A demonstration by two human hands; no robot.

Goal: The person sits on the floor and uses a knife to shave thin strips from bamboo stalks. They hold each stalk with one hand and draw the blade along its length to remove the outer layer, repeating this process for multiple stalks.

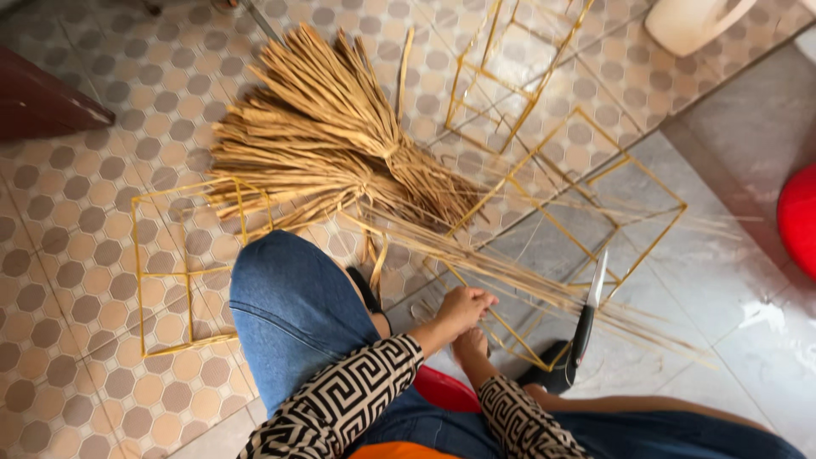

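**Two hands on straw strands over a yellow frame**

At the far left, the corner of a dark red piece of furniture (38, 102) sits on the patterned tile floor (85, 357). Nearer, a flat yellow wire frame (183, 263) lies on the tiles beside the person's bent knee in blue jeans (289, 306). Beyond the knee lies a large bundle of dried straw (323, 136), tied at its waist and fanned out toward the far left.

In the near middle, the left hand (463, 308) has its grip closed on thin straw strands (527, 285) that run off to the right across the floor. The right hand (470, 344) sits just below it, touching it; whether its grip is closed cannot be told. Both sleeves carry a black and cream key pattern.

To the right, a box-shaped yellow frame (595, 212) stands over the strands, with black-handled scissors (586, 327) lying just beside the hands. Another yellow frame (501, 76) stands farther off. At the right edge shows a red round object (799, 221).
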